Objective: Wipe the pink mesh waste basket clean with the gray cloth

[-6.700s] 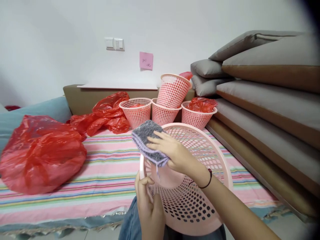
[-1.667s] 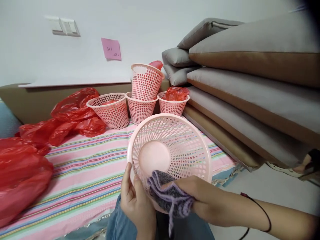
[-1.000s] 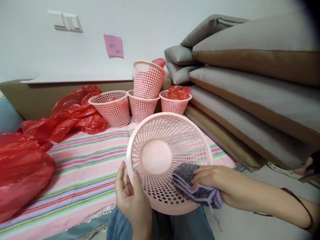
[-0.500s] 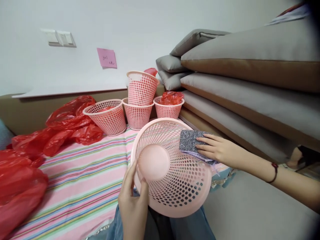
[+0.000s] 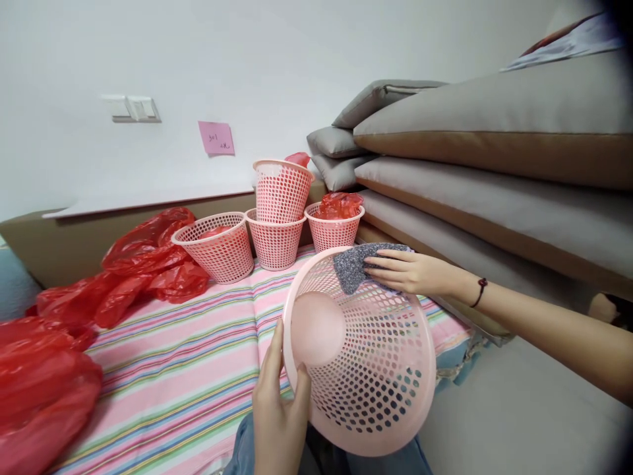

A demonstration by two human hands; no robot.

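Observation:
A pink perforated plastic basket is tilted over my lap with its mouth turned toward me. My left hand grips its left rim, thumb inside and fingers outside. A dark grey speckled cloth lies over the basket's upper right rim. My right hand presses that cloth against the rim, its fingers laid over it; the far part of the cloth is hidden under the hand.
Several pink baskets stand by the wall, one stacked in another, with red bags inside. Red plastic bags lie at left on a striped cloth. Grey cushions are piled at right.
My right hand has slid the cloth up and left onto the basket's upper rim. The basket and left hand sit slightly farther right and lower in view.

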